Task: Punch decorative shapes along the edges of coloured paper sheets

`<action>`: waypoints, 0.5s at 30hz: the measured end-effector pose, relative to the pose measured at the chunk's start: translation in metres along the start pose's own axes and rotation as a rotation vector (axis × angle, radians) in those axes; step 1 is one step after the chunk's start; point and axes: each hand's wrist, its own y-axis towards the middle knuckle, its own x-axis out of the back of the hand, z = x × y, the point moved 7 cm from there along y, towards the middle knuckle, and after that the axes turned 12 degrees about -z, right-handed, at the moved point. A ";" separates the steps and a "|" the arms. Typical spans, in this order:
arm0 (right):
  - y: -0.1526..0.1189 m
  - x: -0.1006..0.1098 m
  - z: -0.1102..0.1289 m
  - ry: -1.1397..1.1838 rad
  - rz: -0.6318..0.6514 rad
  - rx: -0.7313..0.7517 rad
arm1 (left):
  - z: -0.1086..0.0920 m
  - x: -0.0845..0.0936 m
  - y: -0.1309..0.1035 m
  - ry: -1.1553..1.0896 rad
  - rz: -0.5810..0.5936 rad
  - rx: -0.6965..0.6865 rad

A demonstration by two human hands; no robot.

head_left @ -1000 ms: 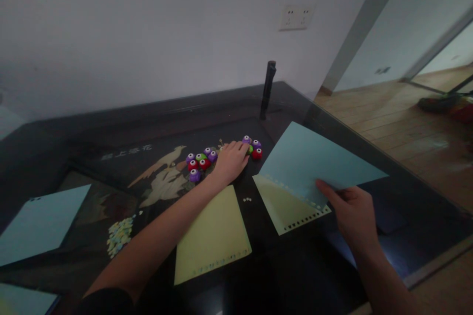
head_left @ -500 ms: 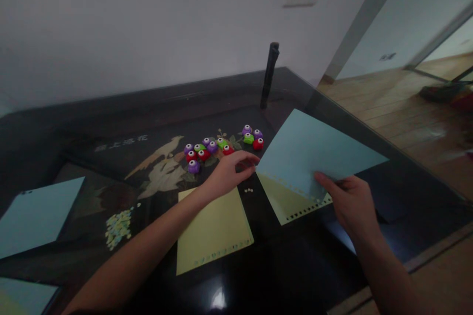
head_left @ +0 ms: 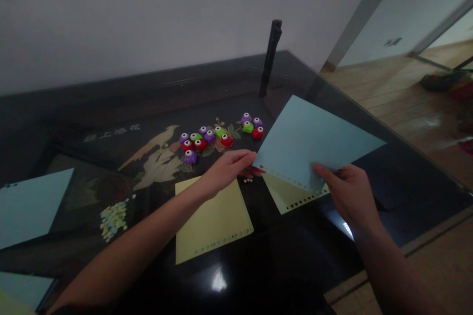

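A light blue sheet of paper (head_left: 314, 138) with a row of punched holes along its near edge is raised at a slant above the table. My right hand (head_left: 349, 187) pinches its near edge, thumb on top and fingers beneath. At the sheet's left corner, my left hand (head_left: 234, 167) is closed, its thumb over the paper and its fingers under it. Below the blue sheet lies a yellow sheet (head_left: 283, 194), also punched and partly covered. Another yellow sheet (head_left: 212, 216), with holes along its near edge, lies under my left forearm.
Several purple, green and red eye-topped figures (head_left: 200, 144) lie beyond my left hand. Small paper cut-outs (head_left: 113, 220) form a heap on the left, near more blue sheets (head_left: 35, 206). A dark upright post (head_left: 271, 59) stands at the back of the black table (head_left: 177, 91).
My left hand has closed from an open curl onto the blue sheet's left corner. My right hand keeps its grip. The view has tipped slightly down.
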 end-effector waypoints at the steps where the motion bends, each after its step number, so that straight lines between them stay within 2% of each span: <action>1: 0.000 -0.001 -0.001 -0.006 0.012 -0.005 | 0.000 0.000 0.000 -0.002 0.002 -0.009; 6: 0.000 -0.003 -0.002 -0.030 0.045 -0.001 | 0.000 0.001 0.002 0.017 -0.001 -0.060; 15: -0.001 -0.003 0.002 -0.076 0.029 0.011 | 0.000 0.001 0.001 0.023 -0.066 -0.046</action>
